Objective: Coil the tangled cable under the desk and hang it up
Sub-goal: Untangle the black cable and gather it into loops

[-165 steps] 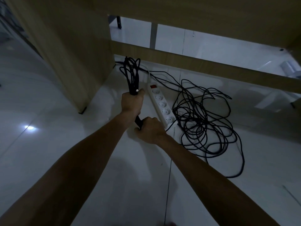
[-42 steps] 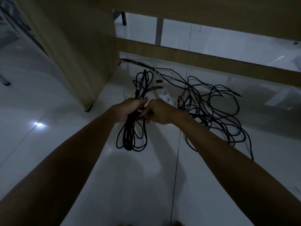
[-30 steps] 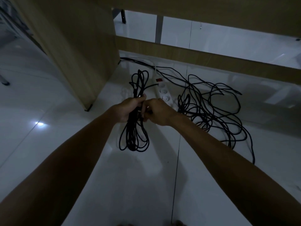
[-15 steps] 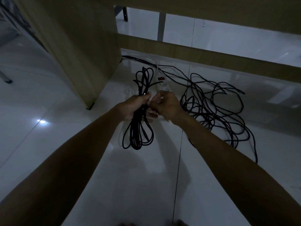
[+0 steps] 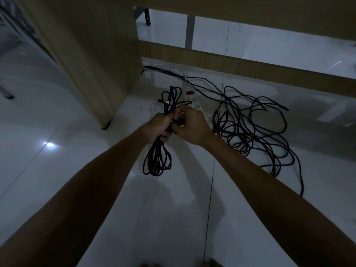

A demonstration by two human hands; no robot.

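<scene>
A coiled black cable (image 5: 157, 160) hangs in long loops above and below my left hand (image 5: 159, 127), which grips the bundle at its middle. My right hand (image 5: 190, 126) presses against it from the right and pinches a strand or cable end at the bundle's middle. A second black cable (image 5: 254, 132) lies in a loose tangle on the white floor to the right, under the desk. What my right fingers pinch is partly hidden by the hand.
A white power strip (image 5: 192, 99) with a red switch lies on the floor behind my hands. The desk's wooden side panel (image 5: 86, 54) stands at left, and a wooden crossbar (image 5: 250, 68) runs low across the back. Glossy white tiles cover the floor.
Over the last seconds the bundle was lifted and its lower loops now hang free. My hands have stayed together at its middle, the right fingers shifting on the strand.
</scene>
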